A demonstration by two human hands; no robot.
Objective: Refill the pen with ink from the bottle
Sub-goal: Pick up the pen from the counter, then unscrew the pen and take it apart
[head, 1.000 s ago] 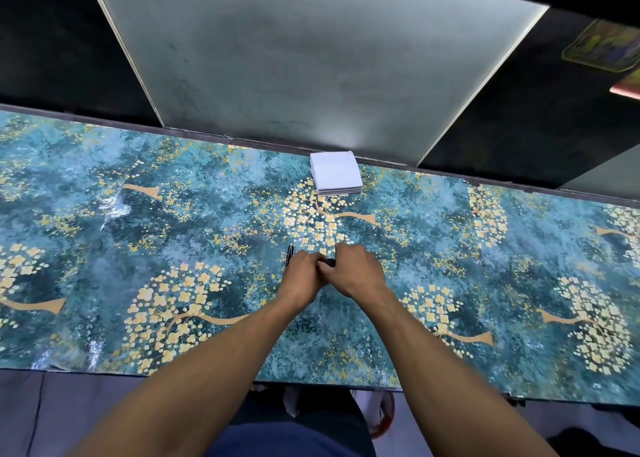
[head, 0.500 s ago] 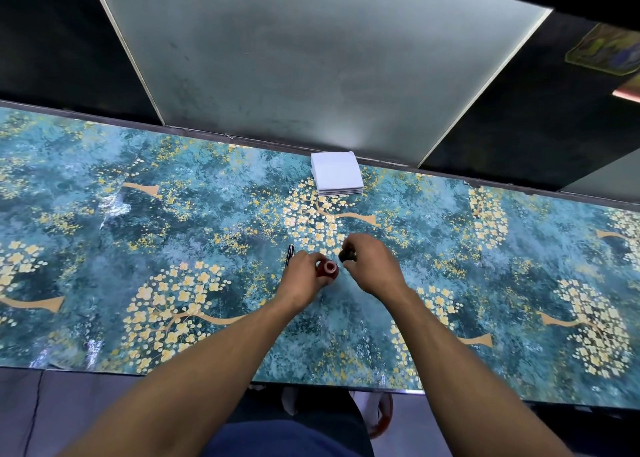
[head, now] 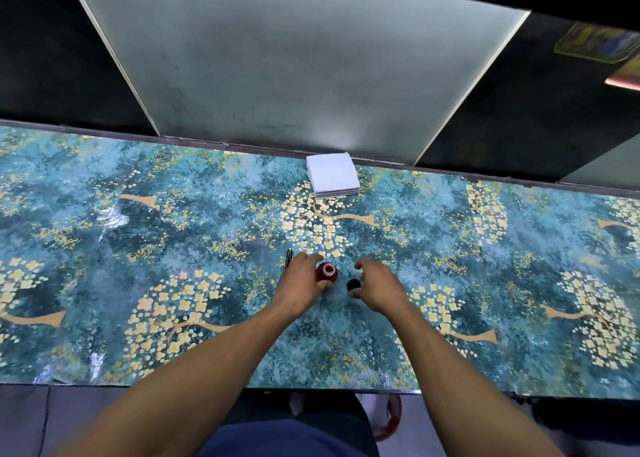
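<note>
A small red ink bottle (head: 326,272) stands upright on the table with its mouth uncovered. My left hand (head: 302,279) wraps around its left side and holds it. The black cap (head: 353,285) rests on the table just right of the bottle. My right hand (head: 379,283) hovers beside the cap with fingers spread, thumb close to it. A dark pen (head: 288,257) lies on the table behind my left hand, mostly hidden by it.
A stack of white paper squares (head: 332,176) sits at the far edge of the table (head: 173,235), which has a teal floral covering. A frosted glass panel (head: 294,58) rises behind it. The table's near edge runs just above my lap.
Both hands were together on the bottle. The right hand took the cap off, carried it right and set it on the table, then let go. The left hand stayed on the bottle.
</note>
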